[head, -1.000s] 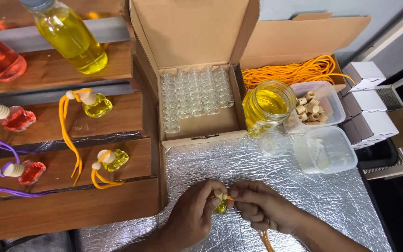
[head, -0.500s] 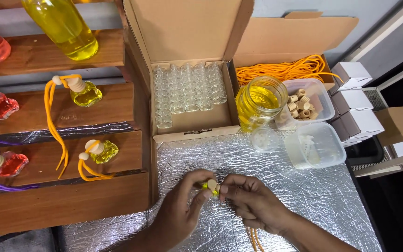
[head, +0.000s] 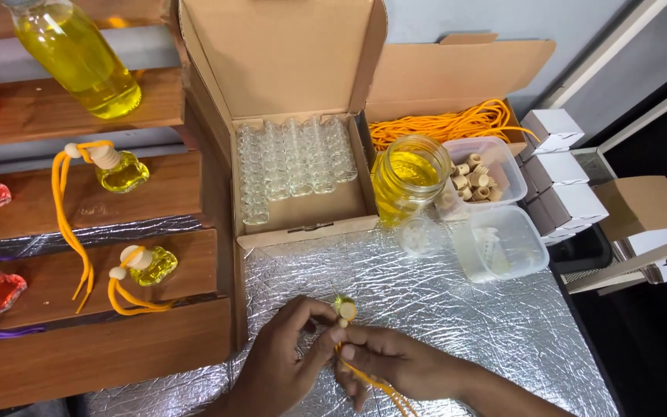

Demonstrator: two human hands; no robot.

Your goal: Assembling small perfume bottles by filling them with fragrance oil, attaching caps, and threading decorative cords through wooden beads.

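My left hand and my right hand meet low over the silver foil table cover. Between their fingertips they pinch a small wooden cap that sits on a tiny yellow-filled bottle, mostly hidden by my fingers. An orange cord runs from the cap down under my right hand toward the bottom edge. Which hand bears the bottle's weight is unclear; both touch it.
An open cardboard box holds rows of small empty glass bottles. Beside it: a jar of yellow liquid, a tub of wooden caps, an empty tub, orange cords. Wooden steps at left carry finished yellow and red bottles.
The view has shifted and my hands have moved slightly up the foil. The wooden cap now shows above my fingertips, where a second ago the small bottle was tucked between them.
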